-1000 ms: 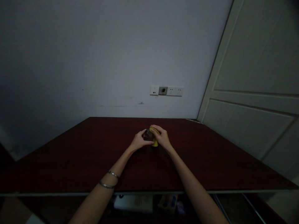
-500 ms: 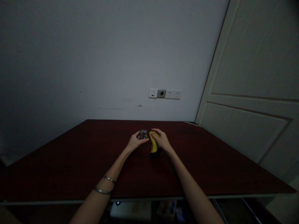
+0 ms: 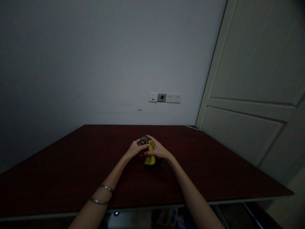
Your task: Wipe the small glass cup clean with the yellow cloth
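Note:
My left hand is closed around a small, shiny, see-through object, perhaps glass, above the middle of the table. Its exact kind is too dim to make out. My right hand grips a yellow cloth with a dark lower edge, which hangs down below the fingers. The fingertips of the right hand reach over to the shiny object, and the cloth lies against or very close to its right side. Fingers hide part of both things.
The dark red table runs back to a pale wall with sockets. A white panelled door stands at the right. Below the table's front edge, a white object and several other items show in an open space.
My right hand has moved left with the yellow cloth, from beside the shiny object to up against it. The shiny object has turned in my left hand. The view has shifted slightly.

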### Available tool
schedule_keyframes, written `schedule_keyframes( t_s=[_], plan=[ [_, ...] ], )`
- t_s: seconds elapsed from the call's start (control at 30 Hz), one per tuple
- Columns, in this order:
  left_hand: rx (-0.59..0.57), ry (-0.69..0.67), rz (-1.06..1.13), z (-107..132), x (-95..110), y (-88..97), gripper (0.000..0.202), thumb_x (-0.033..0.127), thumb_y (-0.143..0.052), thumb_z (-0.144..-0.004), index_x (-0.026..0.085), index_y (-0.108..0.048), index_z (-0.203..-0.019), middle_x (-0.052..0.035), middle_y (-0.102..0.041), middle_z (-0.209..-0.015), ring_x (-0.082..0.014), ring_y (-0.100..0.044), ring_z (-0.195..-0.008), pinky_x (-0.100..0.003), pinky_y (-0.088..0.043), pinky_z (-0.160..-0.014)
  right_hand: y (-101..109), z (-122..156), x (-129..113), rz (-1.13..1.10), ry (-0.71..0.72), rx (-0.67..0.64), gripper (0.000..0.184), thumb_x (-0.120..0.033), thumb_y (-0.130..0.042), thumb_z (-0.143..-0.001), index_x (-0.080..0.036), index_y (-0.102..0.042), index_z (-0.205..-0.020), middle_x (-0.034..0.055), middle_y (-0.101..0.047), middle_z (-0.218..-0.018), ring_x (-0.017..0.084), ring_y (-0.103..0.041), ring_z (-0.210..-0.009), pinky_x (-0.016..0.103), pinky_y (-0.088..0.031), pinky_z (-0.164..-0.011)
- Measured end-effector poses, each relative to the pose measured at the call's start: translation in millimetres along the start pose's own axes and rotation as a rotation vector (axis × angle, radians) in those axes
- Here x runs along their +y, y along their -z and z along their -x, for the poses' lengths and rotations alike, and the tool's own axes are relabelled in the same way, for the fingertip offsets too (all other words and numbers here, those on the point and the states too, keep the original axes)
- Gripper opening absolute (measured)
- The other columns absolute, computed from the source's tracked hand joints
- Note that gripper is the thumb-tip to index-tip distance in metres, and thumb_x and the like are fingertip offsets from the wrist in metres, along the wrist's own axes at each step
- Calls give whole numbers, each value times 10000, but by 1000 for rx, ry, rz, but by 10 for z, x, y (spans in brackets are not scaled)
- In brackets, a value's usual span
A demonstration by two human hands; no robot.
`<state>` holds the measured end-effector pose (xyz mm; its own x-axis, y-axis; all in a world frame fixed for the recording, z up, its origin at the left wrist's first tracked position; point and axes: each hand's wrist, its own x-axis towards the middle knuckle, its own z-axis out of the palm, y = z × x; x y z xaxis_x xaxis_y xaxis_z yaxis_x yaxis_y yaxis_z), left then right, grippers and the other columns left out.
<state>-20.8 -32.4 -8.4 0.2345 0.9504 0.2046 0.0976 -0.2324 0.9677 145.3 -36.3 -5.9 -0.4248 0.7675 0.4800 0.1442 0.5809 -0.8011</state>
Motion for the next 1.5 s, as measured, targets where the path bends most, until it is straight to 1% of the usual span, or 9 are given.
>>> schedule_keyframes(
  t_s=[0.3, 0.47, 0.57, 0.67, 0.77, 0.83, 1.03, 1.3, 1.5],
  plan=[
    [-164, 56, -61, -6, -61, 87, 602, 509, -631, -638, 119, -493, -1075, -3, -555, -650, -89, -511, -424, -231, -468, -380, 9, -16, -30, 68, -56, 78, 741, -284, -763, -482, -203, -490, -1166, 51, -597, -1045, 190, -581, -908, 337, -462, -823],
    [-298, -6, -115, 25, -16, 155, 638, 419, -682, -621, 155, -456, -1155, -63, -595, -866, -113, -559, -576, -188, -452, -395, -10, -43, -26, -72, -183, 141, 694, -285, -767, -485, -151, -526, -1122, 70, -646, -955, 191, -615, -823, 319, -497, -748],
    [-280, -66, -60, 42, 36, 139, 760, 324, -731, -578, 192, -386, -1243, -109, -566, -1081, -166, -591, -786, -191, -480, -490, -13, -49, -64, -177, -268, 175, 624, -330, -755, -511, -135, -558, -1069, 69, -668, -873, 181, -625, -733, 293, -506, -657],
    [-249, -116, 52, 49, 77, 89, 972, 216, -777, -497, 201, -271, -1326, -144, -479, -1241, -219, -551, -995, -275, -500, -724, -7, -49, -128, -232, -307, 158, 520, -382, -732, -541, -140, -609, -985, 49, -675, -831, 161, -619, -683, 273, -494, -636],
    [-233, -130, 76, 53, 96, 48, 1073, 160, -786, -455, 176, -201, -1354, -159, -461, -1263, -244, -506, -1087, -361, -428, -892, -3, -44, -181, -242, -344, 126, 455, -397, -720, -558, -138, -639, -924, 37, -676, -816, 142, -609, -664, 255, -478, -637],
    [-224, -147, 42, 54, 97, 38, 1029, 161, -785, -454, 166, -247, -1332, -151, -476, -1250, -250, -495, -1103, -391, -392, -937, -3, -40, -199, -239, -370, 114, 433, -396, -718, -561, -137, -647, -901, 29, -673, -783, 131, -597, -637, 241, -466, -611],
    [-199, -204, -37, 38, 68, 42, 743, 223, -781, -483, 131, -450, -1143, -123, -553, -1139, -238, -538, -1036, -399, -404, -925, -11, -27, -212, -252, -389, 114, 402, -434, -707, -573, -139, -658, -842, 22, -664, -725, 116, -570, -581, 217, -440, -545],
    [-15, -178, 24, 6, 44, -12, 731, 219, -790, -459, 115, -471, -1108, -130, -573, -1076, -222, -581, -943, -396, -441, -874, 43, -42, -142, -231, -404, 185, 590, -457, -706, -575, -129, -580, -1049, 49, -653, -798, 132, -582, -628, 240, -462, -574],
    [-26, -178, 31, 7, 29, -14, 791, 206, -789, -456, 106, -421, -1150, -133, -554, -1120, -211, -571, -972, -381, -427, -898, 99, -93, -31, -50, -234, 468, 570, -497, -639, -627, -165, -516, -1074, 38, -605, -846, 152, -573, -724, 271, -464, -649]
  ],
)
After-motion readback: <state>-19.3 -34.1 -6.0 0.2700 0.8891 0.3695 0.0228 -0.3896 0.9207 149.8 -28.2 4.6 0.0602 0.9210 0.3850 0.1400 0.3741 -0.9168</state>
